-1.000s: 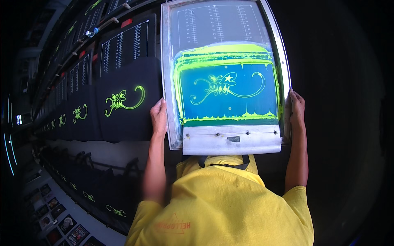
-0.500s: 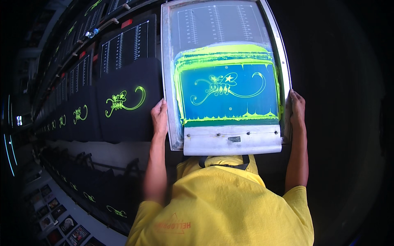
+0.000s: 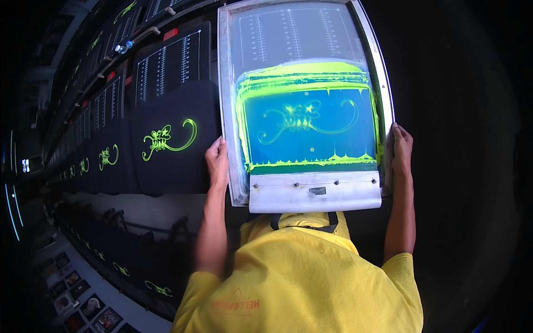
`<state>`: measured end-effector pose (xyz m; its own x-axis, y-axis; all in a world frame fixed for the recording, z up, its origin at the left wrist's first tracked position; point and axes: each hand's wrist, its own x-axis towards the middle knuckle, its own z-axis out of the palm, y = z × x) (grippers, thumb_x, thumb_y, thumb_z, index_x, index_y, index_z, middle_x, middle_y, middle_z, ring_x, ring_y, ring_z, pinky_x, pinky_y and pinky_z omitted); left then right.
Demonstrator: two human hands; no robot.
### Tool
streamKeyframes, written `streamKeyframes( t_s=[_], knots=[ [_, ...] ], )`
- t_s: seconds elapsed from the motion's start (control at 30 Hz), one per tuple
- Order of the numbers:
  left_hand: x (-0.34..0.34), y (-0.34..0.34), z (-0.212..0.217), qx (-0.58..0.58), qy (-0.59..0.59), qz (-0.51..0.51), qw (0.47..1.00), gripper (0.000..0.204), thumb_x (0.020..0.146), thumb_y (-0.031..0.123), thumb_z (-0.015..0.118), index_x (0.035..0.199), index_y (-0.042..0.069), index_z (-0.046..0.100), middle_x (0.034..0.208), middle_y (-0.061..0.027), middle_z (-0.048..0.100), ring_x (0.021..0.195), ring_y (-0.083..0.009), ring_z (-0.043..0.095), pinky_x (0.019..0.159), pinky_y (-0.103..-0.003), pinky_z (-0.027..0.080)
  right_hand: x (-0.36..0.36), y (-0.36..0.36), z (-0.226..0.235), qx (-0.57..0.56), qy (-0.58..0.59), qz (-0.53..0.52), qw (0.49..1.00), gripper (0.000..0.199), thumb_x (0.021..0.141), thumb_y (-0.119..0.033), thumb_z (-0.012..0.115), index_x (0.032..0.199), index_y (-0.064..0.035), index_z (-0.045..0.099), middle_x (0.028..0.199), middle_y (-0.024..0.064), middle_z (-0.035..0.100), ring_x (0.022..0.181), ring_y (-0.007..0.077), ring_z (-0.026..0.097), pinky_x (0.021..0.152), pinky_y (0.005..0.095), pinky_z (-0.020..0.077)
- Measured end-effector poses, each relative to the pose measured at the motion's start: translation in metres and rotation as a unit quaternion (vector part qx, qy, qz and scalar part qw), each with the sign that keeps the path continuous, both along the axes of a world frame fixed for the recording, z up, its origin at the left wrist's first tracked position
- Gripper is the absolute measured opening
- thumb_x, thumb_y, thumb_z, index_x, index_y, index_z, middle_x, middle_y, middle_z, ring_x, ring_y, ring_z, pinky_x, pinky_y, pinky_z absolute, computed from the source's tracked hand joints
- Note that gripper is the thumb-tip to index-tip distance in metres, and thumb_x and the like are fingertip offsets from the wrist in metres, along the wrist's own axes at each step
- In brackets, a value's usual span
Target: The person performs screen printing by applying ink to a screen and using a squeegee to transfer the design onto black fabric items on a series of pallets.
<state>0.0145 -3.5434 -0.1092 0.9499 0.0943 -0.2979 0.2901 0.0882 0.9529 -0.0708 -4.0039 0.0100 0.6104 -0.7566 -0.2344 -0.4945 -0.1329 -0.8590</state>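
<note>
A screen-printing frame (image 3: pixel 224 111) with a metal rim lies in front of me. My left hand (image 3: pixel 217 158) is closed on its left side and my right hand (image 3: pixel 402 147) on its right side. Bright yellow-green ink (image 3: pixel 305 70) is banked across the mesh beyond the blue stencil area (image 3: pixel 277 150) and lines its sides. A curling winged design looks blurred through the stencil. A wide pale squeegee (image 3: pixel 315 198) rests at the frame's near end, touched by neither hand. White ruler marks show through the far mesh.
To my left, a dark garment (image 3: pixel 172 111) bears the same yellow-green print on a printing board (image 3: pixel 177 61) with ruler marks. Several more printed garments run off along that row. A rail with a small clamp-like fitting (image 3: pixel 129 44) passes behind. Pictures (image 3: pixel 91 304) lie at lower left.
The design seen through the stencil has turned from fairly crisp to faint and blurred. Both hands keep their grip, and the whole view has shifted very slightly.
</note>
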Motion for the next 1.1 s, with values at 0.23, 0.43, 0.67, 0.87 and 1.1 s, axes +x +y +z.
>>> streamKeyframes(
  t_s=[0.23,0.43,0.67,0.87,1.1],
  knots=[
    [-0.004,-0.014,0.003,0.04,-0.036,0.019,0.998,0.035,0.1,0.017,0.05,0.121,-0.011,0.057,0.104,-0.009,0.066,0.091,-0.0095,0.058,0.084,-0.023,0.045,-0.005,0.002,-0.002,-0.03,-0.028,-0.011,0.999,0.031,0.093,-0.028,0.057,0.099,0.001,0.066,0.08,0.0024,0.059,0.07,0.0091,0.051,0.065,0.0252,0.0414],
    [-0.014,-0.015,0.009,0.038,-0.056,0.059,0.996,0.034,0.1,0.016,0.048,0.119,-0.01,0.058,0.103,-0.0108,0.067,0.09,-0.012,0.061,0.081,-0.025,0.047,0.001,-0.013,-0.012,0.007,-0.053,0.053,0.997,0.034,0.093,-0.025,0.056,0.112,0.001,0.065,0.089,0.0047,0.063,0.076,0.0101,0.055,0.068,0.0263,0.0464],
    [-0.059,-0.01,0.03,0.069,0.002,0.13,0.989,0.039,0.099,0.019,0.049,0.126,-0.009,0.052,0.113,-0.0162,0.063,0.097,-0.0227,0.063,0.087,-0.032,0.049,0.029,-0.031,-0.031,0.127,-0.069,0.196,0.97,0.036,0.09,-0.024,0.051,0.108,0.0041,0.063,0.084,0.0179,0.066,0.076,0.0226,0.064,0.072,0.0354,0.0488],
    [-0.092,-0.014,0.06,0.155,0.064,0.19,0.967,0.043,0.098,0.02,0.05,0.131,-0.007,0.049,0.123,-0.0196,0.058,0.108,-0.027,0.058,0.094,-0.037,0.046,0.058,-0.047,-0.05,0.146,-0.056,0.271,0.95,0.034,0.093,-0.021,0.048,0.112,0.0038,0.06,0.092,0.021,0.065,0.086,0.0291,0.062,0.082,0.0385,0.0463],
    [-0.109,-0.05,0.1,0.212,0.122,0.242,0.939,0.045,0.096,0.022,0.053,0.132,-0.006,0.05,0.125,-0.0185,0.057,0.109,-0.027,0.057,0.094,-0.036,0.044,0.076,-0.064,-0.029,0.156,-0.025,0.313,0.936,0.034,0.094,-0.021,0.048,0.113,0.0045,0.059,0.103,0.0244,0.064,0.098,0.0357,0.062,0.089,0.0404,0.0449]
  ],
)
